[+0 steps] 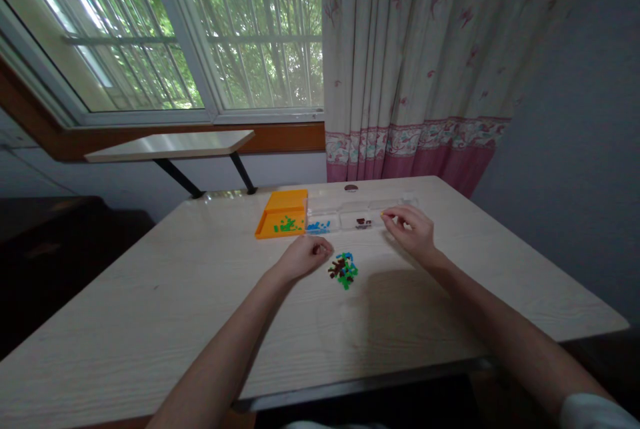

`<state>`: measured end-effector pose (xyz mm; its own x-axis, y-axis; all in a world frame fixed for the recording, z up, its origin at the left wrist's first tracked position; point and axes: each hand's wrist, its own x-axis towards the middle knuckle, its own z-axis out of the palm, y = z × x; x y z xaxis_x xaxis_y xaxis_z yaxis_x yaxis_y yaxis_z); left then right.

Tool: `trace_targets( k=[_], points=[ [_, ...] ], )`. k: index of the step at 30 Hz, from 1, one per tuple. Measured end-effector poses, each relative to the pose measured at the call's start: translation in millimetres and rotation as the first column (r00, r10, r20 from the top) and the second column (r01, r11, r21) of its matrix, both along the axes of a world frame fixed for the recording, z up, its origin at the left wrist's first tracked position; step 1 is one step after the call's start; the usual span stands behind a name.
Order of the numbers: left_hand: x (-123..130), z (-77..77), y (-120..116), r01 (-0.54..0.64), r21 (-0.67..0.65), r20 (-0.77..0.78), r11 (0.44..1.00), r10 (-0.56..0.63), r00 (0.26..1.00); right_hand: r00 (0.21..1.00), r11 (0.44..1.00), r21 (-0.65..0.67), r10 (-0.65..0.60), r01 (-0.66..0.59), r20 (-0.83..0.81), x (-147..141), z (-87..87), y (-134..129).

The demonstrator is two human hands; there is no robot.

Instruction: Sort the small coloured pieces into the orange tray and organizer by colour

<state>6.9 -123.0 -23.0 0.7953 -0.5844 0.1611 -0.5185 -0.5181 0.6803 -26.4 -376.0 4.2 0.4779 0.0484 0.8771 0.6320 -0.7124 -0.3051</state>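
Observation:
A small mixed pile of green, brown and blue pieces [344,270], like tiny building bricks, lies on the table. Just left of it rests my left hand [305,255], its fingers curled; whatever they may hold is hidden. My right hand [413,227] is over the right end of a clear divided tray [354,205], pinching a tiny yellow piece [383,214] between thumb and fingertip. Blue pieces [319,226] lie in the tray's left front compartment, and dark brown pieces [363,222] in the one beside it. Green pieces [287,224] are in an orange tray [267,232] at the left.
A pale wooden table [200,322] carries all of this. At its back left stands a small raised shelf [175,143] on black legs. A round dark mark or disc [351,188] is near the back edge. Behind are a window and a curtain [400,82].

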Motion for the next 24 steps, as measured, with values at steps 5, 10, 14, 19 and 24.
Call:
trace_targets(
  k=[5, 10, 14, 19, 24],
  points=[
    [-6, 5.3, -1, 0.081, 0.080, 0.031, 0.994, -0.083, 0.996, 0.998, 0.998, 0.041, -0.049, 0.047, 0.044, 2, 5.5, -7],
    [-7, 7.3, 0, 0.074, 0.130, 0.055, 0.989, -0.082, 0.995, 0.999, 0.999, 0.032, -0.021, 0.019, 0.047, 3, 3.6, -6],
    [-6, 5.9, 1, 0.065, 0.170, 0.053, 0.983, -0.075, 0.996, 0.999, 1.000, 0.020, -0.011, 0.010, 0.036, 3, 1.0, -6],
    [-7, 6.1, 0, 0.058, 0.195, 0.037, 0.979, -0.067, 0.997, 0.999, 0.999, -0.033, -0.010, 0.011, 0.033, 7, -0.6, -10],
    [-8, 4.5, 0, 0.024, 0.179, 0.037, 0.984, -0.031, 0.999, 0.980, 0.960, -0.263, -0.140, 0.100, -0.139, 24, 1.2, -47]
  ],
)
